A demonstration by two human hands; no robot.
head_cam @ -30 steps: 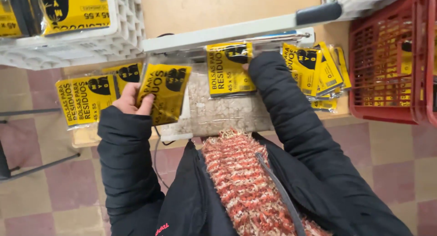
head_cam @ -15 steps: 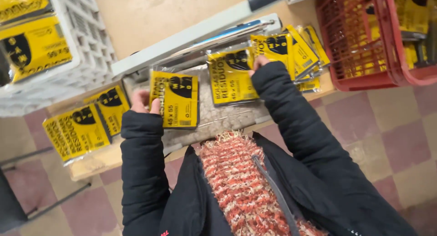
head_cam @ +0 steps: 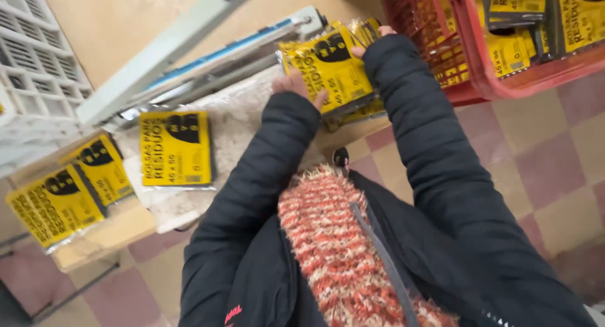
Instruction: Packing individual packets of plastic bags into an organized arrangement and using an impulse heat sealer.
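**Two hands on a yellow packet**

Head camera: The person looks down at a work table (head_cam: 189, 210). Both arms are in dark puffy sleeves, and a fuzzy red and white scarf (head_cam: 340, 245) hangs down in front.

The left hand (head_cam: 296, 87) is at the left edge of a yellow packet (head_cam: 328, 68). The fingers curl onto that edge, so the hand is closed on the packet. The right hand (head_cam: 375, 37) is mostly hidden by its sleeve. Only the fingertips peek out at the top right of the same packet. They seem to pinch it, but I cannot tell for sure.

The packet sits on top of a small pile of more yellow packets (head_cam: 353, 109) at the right end of the table, just beside a red basket (head_cam: 479, 81). The basket has more yellow packets inside.

The packet looks light, thin and bendy. Its clear wrap is shiny, so it is likely slippery. It is best to pinch it at two edges, as the hands do here.

One more yellow packet (head_cam: 175, 149) lies flat in the middle of the table. Two more (head_cam: 69, 188) lie at the far left. A long grey and blue bar machine (head_cam: 208, 62) lies behind them. A white crate (head_cam: 31, 56) is at the top left.
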